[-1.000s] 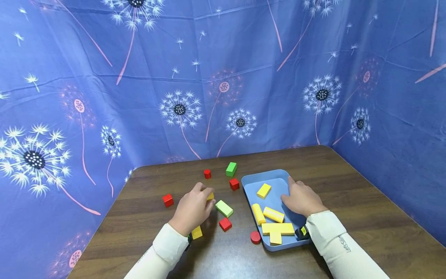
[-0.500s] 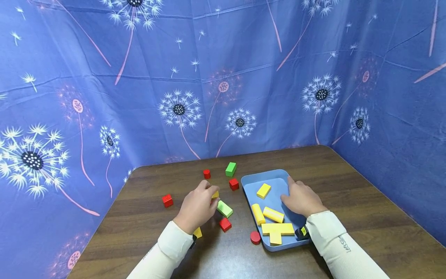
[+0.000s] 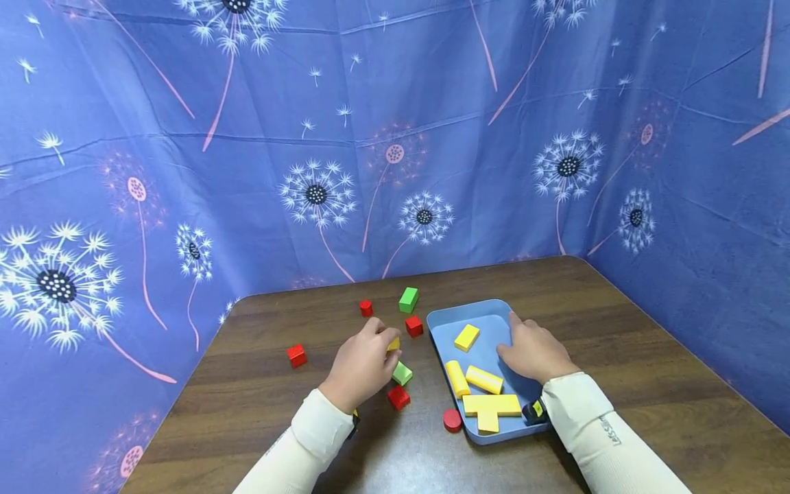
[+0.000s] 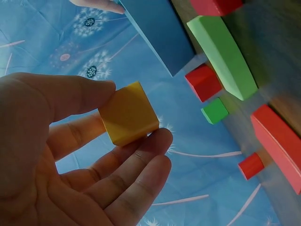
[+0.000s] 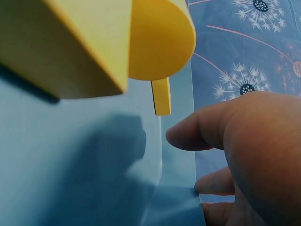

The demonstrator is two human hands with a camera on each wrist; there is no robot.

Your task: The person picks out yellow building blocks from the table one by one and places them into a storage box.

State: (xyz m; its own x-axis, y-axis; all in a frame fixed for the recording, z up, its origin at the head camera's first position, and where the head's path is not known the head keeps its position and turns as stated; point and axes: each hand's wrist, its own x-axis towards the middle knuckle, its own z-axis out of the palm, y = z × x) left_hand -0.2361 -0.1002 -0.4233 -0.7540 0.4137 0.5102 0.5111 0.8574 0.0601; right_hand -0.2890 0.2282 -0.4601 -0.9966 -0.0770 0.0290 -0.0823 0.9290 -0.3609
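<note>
My left hand pinches a yellow block between thumb and fingertips, in the air above the table near a light green block. The right hand holds the right wall of a blue tray, thumb on the inner side and fingers outside. Inside the tray lie a small yellow block, two yellow rounded blocks, and a long yellow block with a square one against it. Another yellow piece is almost wholly hidden under my left wrist.
Red cubes, a small red cylinder and a green block lie spread left of the tray. By its front left corner sits a red disc. A blue dandelion curtain hangs behind the table.
Carrying the yellow block, my left hand has moved to the right toward the tray and now partly covers the light green block. The right hand and the tray stay where they were.
</note>
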